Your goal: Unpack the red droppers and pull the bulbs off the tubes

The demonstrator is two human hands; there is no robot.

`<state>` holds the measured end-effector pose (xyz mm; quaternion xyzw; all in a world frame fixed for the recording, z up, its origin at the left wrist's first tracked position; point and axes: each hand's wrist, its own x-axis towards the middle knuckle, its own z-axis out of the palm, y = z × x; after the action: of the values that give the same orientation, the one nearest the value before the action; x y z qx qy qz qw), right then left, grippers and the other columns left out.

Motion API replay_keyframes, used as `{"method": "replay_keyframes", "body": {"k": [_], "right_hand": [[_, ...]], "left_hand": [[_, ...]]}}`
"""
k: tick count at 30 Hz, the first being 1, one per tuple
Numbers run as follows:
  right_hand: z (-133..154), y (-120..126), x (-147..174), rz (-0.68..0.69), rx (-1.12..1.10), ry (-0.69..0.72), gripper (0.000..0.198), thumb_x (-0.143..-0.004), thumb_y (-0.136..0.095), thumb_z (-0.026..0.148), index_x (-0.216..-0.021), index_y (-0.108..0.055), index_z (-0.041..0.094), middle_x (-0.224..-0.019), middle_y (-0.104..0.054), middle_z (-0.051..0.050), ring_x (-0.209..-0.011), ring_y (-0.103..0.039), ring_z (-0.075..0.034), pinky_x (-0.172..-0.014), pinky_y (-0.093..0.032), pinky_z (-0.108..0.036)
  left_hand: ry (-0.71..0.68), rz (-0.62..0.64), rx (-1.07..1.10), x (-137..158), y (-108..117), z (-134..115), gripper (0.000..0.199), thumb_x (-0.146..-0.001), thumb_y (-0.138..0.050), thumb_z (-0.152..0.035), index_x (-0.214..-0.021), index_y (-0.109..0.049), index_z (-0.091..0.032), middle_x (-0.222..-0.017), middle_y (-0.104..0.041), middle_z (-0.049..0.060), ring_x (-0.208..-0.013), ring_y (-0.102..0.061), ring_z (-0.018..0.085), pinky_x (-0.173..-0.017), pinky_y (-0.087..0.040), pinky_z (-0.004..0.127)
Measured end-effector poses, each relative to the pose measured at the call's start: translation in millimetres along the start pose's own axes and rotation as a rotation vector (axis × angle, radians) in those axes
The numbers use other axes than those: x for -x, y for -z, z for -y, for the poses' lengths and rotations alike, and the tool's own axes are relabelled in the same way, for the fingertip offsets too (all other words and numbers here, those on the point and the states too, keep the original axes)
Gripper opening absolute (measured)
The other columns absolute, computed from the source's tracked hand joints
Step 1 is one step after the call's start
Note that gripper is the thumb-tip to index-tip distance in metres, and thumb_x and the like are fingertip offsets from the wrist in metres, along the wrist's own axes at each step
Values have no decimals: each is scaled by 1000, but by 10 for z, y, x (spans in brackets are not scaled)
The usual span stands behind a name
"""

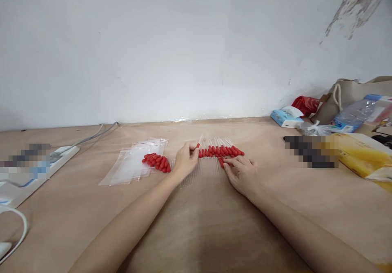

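Note:
My left hand (187,158) is pinched on a dropper with a red bulb (197,145), its thin pale tube pointing away from me. To the right of it lies a row of droppers with red bulbs (217,151), tubes toward the wall. My right hand (243,171) has thumb and forefinger closed at a few loose red bulbs (221,162) just in front of that row. Thin clear tubes (208,169) lie side by side between the hands, partly behind the left one. Left of my left hand, a heap of red bulbs (156,161) rests partly on clear zip bags (128,169).
A white power strip (65,154) with cables is at the left. At the right stand a blue tissue pack (286,118), a plastic bottle (357,114) and a yellow package (355,152), near a blurred-out dark object (309,151). The wall borders the table's back edge.

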<state>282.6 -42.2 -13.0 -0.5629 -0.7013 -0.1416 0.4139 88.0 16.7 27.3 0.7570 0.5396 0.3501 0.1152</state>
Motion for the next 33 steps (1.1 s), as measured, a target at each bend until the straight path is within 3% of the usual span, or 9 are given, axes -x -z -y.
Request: {"method": "replay_keyframes", "body": {"k": [4, 7, 11, 16, 22, 27, 30, 33], "right_hand": [[100, 91, -27, -73, 15, 116, 28, -80, -52, 33, -105, -59, 23, -98, -61, -6, -89, -54, -17, -82, -28, -33], [179, 145, -35, 0, 13, 317, 38, -80, -52, 36, -117, -51, 25, -115, -56, -7, -105, -48, -20, -94, -22, -40], [230, 110, -7, 109, -61, 468, 28, -83, -50, 30, -110, -55, 27, -90, -65, -1, -95, -52, -17, -97, -17, -44], [293, 36, 56, 156, -140, 477, 15, -84, -48, 24, -88, -62, 25, -61, -59, 4, -68, -49, -11, -94, -19, -42], [367, 77, 107, 166, -204, 490, 15, -83, -48, 22, -78, -61, 23, -56, -55, 5, -63, -43, -10, -88, -23, -37], [351, 119, 161, 152, -203, 519, 13, -82, -49, 22, -78, -61, 24, -56, -56, 6, -63, -43, -9, -88, -22, -36], [274, 147, 168, 158, -220, 514, 13, -82, -49, 22, -79, -61, 24, -55, -56, 6, -64, -45, -10, -87, -23, -35], [136, 181, 128, 147, -211, 421, 15, -82, -48, 22, -83, -63, 25, -59, -58, 4, -67, -48, -11, -84, -25, -34]], "left_hand": [[-147, 83, 147, 376, 288, 50, 9, -82, -45, -24, -81, -51, -18, -76, -61, 1, -69, -57, 13, -60, -43, 24], [-256, 142, 160, 632, 387, 131, 8, -83, -44, -22, -80, -51, -18, -78, -61, 1, -72, -57, 13, -65, -44, 26], [-292, 173, 180, 825, 356, 215, 7, -83, -45, -21, -86, -51, -19, -91, -62, 3, -80, -58, 14, -70, -45, 26], [-313, 170, 146, 866, 272, 214, 20, -85, -45, -24, -103, -53, -20, -99, -60, 5, -90, -56, 14, -78, -44, 27], [-425, 195, 2, 891, 274, 244, 20, -87, -44, -28, -81, -61, -19, -70, -59, 2, -70, -52, 14, -68, -41, 28], [-492, 223, -38, 954, 309, 255, 24, -88, -40, -26, -77, -61, -19, -68, -58, 3, -68, -50, 15, -66, -39, 29], [-491, 219, -25, 959, 349, 280, 25, -88, -39, -24, -75, -60, -19, -66, -56, 3, -67, -50, 15, -64, -40, 29], [-400, 124, 15, 939, 405, 345, 23, -87, -40, -24, -76, -60, -19, -66, -55, 2, -66, -50, 14, -62, -42, 27]]}}
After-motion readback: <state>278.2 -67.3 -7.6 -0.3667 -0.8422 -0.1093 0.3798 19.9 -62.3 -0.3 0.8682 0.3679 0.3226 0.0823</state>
